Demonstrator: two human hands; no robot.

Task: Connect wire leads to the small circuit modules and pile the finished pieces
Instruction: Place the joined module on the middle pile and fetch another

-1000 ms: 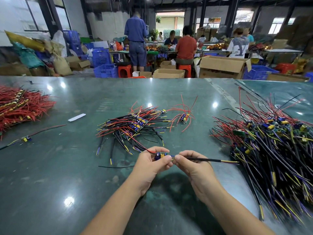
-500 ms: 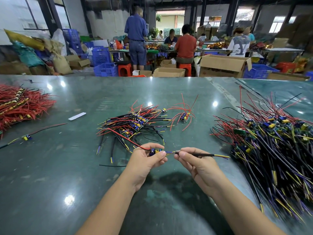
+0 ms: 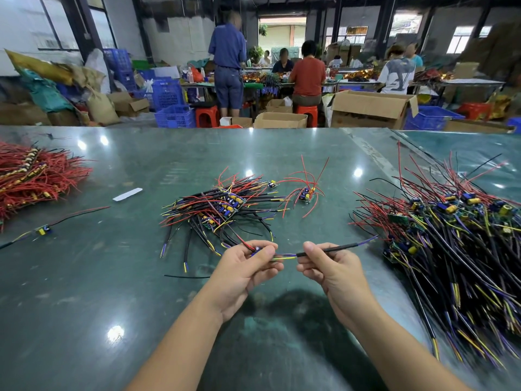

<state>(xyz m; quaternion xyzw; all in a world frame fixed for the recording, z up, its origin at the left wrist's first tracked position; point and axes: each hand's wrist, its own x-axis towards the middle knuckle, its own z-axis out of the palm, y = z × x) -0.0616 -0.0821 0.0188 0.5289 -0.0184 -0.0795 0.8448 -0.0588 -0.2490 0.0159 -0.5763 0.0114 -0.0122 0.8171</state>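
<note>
Left hand (image 3: 242,266) pinching small circuit module (image 3: 256,249) above green worktop (image 3: 84,277); right hand (image 3: 324,263) pinching black sleeved lead (image 3: 327,250), yellow and purple wires (image 3: 283,257) bridging the 2; finished pile (image 3: 220,207) just beyond, unworked heap (image 3: 451,235) at right

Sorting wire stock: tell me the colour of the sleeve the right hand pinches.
Black sleeve, seen in the head view.
</note>
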